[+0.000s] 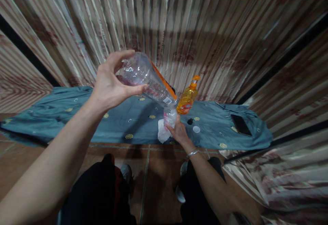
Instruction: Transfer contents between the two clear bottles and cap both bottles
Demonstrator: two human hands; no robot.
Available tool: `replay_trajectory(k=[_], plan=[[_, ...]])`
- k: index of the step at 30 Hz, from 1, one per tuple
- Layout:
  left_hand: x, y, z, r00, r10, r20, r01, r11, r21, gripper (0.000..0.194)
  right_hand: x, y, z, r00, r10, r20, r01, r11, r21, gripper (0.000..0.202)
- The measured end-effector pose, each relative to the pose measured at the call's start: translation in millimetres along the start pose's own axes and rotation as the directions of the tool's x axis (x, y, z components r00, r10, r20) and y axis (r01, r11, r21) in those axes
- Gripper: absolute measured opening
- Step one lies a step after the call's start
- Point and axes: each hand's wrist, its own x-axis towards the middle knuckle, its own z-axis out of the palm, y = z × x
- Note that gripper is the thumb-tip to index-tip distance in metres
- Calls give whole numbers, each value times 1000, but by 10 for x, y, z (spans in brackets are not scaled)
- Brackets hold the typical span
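My left hand (pixel 112 79) grips the base of a large clear bottle (pixel 151 81) with an orange label, tilted with its neck down to the right. Its mouth meets the top of a small clear bottle (pixel 169 115) with pink print. Thumb and fingers of my right hand (pixel 179 131) hold that small bottle. Crumpled white tissue (pixel 163 133) lies beside and under the small bottle. Just to the right stands an orange pump bottle (pixel 187 98) of yellow-orange liquid.
On the teal cloth (pixel 123 122) lie a black cap (pixel 190 121), a white round disc (pixel 196 129) and a black phone (pixel 241 124) at the right. Striped curtains (pixel 164 20) hang behind; dark frame bars slant at both sides.
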Motion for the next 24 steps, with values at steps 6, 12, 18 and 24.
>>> replay_trajectory(k=[6,12,18,24], plan=[[21,-11,5,1000,13,7,-14,1000,6,88,-3,-9,-2,1000,6,5,-6,999,-33,68],[40,-8,9,1000,18,16,-18,1000,10,90,-4,-3,4,1000,-6,-2,6,1000,-15,67],[60,17,21,998,50,25,-51,999,18,86,2,3,6,1000,-2,-6,2,1000,-24,68],[72,32,29,998,43,39,-44,999,24,86,6,19,14,1000,-6,-11,6,1000,-6,65]])
